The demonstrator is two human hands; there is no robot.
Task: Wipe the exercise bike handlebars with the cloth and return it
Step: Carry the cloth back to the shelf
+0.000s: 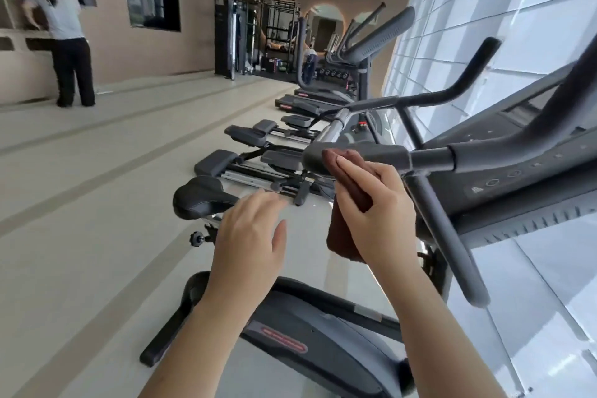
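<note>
stage: wiping underway | right hand [374, 203] fingers pressed flat, pinning dark brown cloth [347, 181] on grey padded handlebar [358, 157] at 12 o'clock | left hand [250, 236] at 9 o'clock, spread, empty | left: remaining bars, cloth return

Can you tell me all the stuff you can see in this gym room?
Brown cloth: one, brown, pressed against the handlebar end.
Dark grey padded handlebar: one, grey, just ahead of the hands.
Black bike saddle: one, black, left of the hands.
Grey console panel: one, dark grey, on the right.
Row of exercise machines: several, black and grey, along the windows.
Black weight rack: one, far end.
Standing person: one, grey top, dark trousers, at the left wall.
Left hand: one, open, holding nothing.
Right hand: one, gripping the cloth.
</note>
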